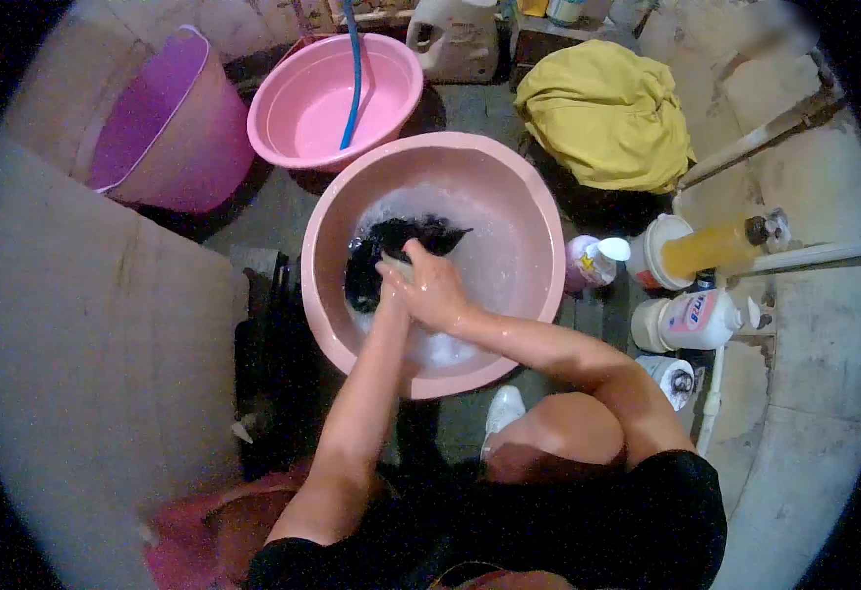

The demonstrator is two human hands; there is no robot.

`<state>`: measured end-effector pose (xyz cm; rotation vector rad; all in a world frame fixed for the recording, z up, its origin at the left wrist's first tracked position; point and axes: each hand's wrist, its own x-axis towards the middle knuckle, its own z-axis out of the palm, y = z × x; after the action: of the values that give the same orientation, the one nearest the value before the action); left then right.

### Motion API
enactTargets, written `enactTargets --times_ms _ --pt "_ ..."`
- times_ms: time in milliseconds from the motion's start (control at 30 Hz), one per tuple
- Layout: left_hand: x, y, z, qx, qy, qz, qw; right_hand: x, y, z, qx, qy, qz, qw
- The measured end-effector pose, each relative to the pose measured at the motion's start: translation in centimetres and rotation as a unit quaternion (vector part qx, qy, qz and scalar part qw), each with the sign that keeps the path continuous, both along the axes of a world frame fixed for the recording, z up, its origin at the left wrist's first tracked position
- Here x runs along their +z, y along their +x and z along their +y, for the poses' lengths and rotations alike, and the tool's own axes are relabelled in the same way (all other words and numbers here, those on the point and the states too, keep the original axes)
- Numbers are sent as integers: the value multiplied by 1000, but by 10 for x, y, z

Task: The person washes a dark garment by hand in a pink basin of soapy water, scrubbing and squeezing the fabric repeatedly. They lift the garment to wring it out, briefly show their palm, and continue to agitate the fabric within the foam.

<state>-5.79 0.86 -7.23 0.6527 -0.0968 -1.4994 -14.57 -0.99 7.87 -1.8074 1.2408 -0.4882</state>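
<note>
A wet black cloth (376, 258) lies in sudsy water inside a large pale pink basin (538, 246). Over the cloth, my right hand (437, 292) is closed, its fingers bent across my left hand (394, 279). Most of my left hand is covered, so its fingers are hidden. Something pale shows between the two hands; what it is cannot be made out. White foam (445, 349) floats near the basin's front side.
Behind stand a pink tub (406, 84) with a blue hose (356, 88) in it, a purple bucket (189, 157) and a beige jug (458, 39). A yellow cloth bundle (602, 113) sits back right. Several bottles, including a pink-labelled white bottle (703, 320), line the right wall.
</note>
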Motion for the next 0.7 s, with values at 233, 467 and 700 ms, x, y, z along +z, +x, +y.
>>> enactTargets --times_ms 233,467,700 --pt "86 -19 -21 57 198 -148 967 -85 -17 -74 -75 59 -15 995" --pt "24 18 -31 76 215 -473 851 -104 -58 -146 -27 161 16 986" --pt "10 -33 -19 -36 233 -406 883 -157 -46 -95 47 -85 133 986"
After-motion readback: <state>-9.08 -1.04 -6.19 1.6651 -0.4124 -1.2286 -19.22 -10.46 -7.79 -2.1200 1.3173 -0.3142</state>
